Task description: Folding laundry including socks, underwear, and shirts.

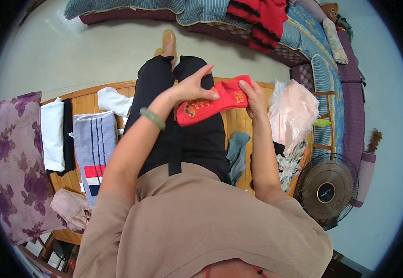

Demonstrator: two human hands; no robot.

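A red sock (215, 102) with yellow markings is held above my lap. My right hand (252, 95) pinches its cuff end, thumb on top. My left hand (195, 84), below a green bangle (152, 119), has its thumb on the sock's upper face and its index finger stretched away; the other fingers are mostly hidden, with a bit of skin showing behind the toe end. On the wooden bench beside my legs lie a white cloth item (114, 101), a folded grey striped towel (95, 142) and a crumpled grey-green cloth (238, 153).
Folded white cloth (52, 133) lies over black cloth beside a floral cushion (17, 166). A beige lace bra (71, 208) lies nearer. At right are a plastic bag with pink fabric (291, 114), patterned cloth (288, 168) and a fan (326, 191). A sofa (352, 104) stands beyond.
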